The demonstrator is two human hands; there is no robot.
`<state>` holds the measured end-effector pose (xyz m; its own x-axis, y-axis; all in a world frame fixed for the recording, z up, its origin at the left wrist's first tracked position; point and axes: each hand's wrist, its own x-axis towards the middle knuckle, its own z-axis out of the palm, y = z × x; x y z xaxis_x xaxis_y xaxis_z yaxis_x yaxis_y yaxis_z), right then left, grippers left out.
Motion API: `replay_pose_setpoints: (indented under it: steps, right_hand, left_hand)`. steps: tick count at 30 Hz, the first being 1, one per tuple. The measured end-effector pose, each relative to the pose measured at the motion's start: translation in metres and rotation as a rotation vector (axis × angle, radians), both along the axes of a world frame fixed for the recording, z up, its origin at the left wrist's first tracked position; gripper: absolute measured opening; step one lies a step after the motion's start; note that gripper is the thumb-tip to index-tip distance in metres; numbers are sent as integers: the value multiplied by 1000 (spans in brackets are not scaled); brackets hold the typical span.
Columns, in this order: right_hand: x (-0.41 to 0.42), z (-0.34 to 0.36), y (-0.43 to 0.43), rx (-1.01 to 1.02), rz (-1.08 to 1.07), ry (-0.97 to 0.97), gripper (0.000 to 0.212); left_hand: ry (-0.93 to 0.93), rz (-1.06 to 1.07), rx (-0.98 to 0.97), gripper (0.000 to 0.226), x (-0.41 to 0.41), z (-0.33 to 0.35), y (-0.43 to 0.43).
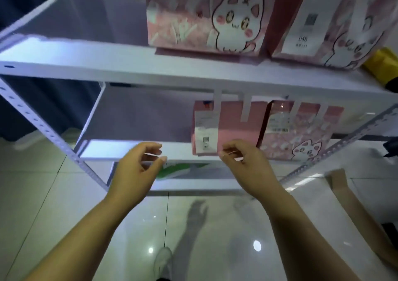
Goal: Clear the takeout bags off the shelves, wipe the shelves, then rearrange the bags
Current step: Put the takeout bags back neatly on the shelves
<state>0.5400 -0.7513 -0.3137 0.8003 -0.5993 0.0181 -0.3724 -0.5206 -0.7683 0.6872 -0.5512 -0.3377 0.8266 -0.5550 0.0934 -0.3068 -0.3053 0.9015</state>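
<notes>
Left hand (137, 168), at 8 o'clock of the pink bag (234, 127) on the middle shelf (120, 149), has a loose, empty grip. Right hand (245, 166), at the bag's 6 o'clock, is likewise empty. Bags stand on both shelves, so clearing or rearranging looks unfinished; I cannot tell which.

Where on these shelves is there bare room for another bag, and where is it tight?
Upper shelf: bare left half, up to the big cat bag. Middle shelf: bare left part, up to the plain pink bag. Tight at right: the second cat bag and a yellow item fill the upper end; the small cat bag sits beside the plain pink one.
</notes>
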Motion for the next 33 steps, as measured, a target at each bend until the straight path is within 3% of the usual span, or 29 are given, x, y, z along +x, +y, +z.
replay_pose_setpoints:
  steps: [6,13,20,27,33]
  right_hand:
    - [-30,-77,4,25,10,196,15]
    - [-27,-178,1,68,25,369,10]
    - [19,-322,-24,139,-57,379,14]
    - [92,-453,-52,42,-55,304,12]
    - [138,-515,-65,-37,-98,261,46]
  left_hand:
    - [200,10,149,18,-44,-92,16]
    - [328,98,252,12,-41,-192,30]
    - [233,77,363,6,16,-311,17]
    - [88,98,308,10,92,-432,-19]
    - [-18,138,237,36,130,-494,-35]
